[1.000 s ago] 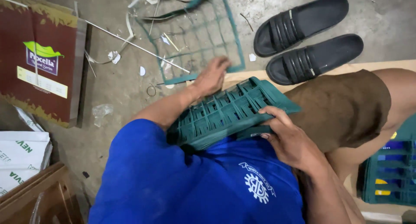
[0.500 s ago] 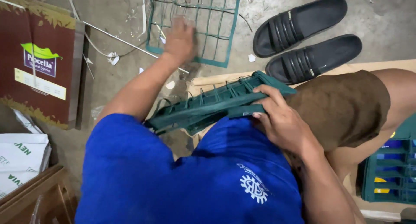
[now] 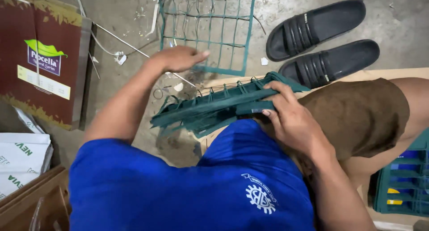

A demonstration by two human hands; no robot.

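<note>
My right hand (image 3: 290, 117) grips a green plastic-coated wire grid panel (image 3: 214, 108), held edge-on and tilted against my blue shirt and my lap. My left hand (image 3: 176, 59) is stretched out over the concrete floor, palm down and fingers loosely together, holding nothing. It hovers just left of a second green wire grid panel (image 3: 210, 32) that lies flat on the floor ahead of me. A thin metal rod (image 3: 129, 45) lies on the floor beside that hand.
A pair of black slip-on sandals (image 3: 321, 39) sits at the upper right. A dark red cardboard box (image 3: 40, 61) stands at the left, with white packages (image 3: 20, 161) and brown cartons below it. A green crate (image 3: 402, 186) is at the right edge.
My left hand has left the held grid and reached out over the floor toward the flat grid. The held grid has tipped more edge-on in my right hand.
</note>
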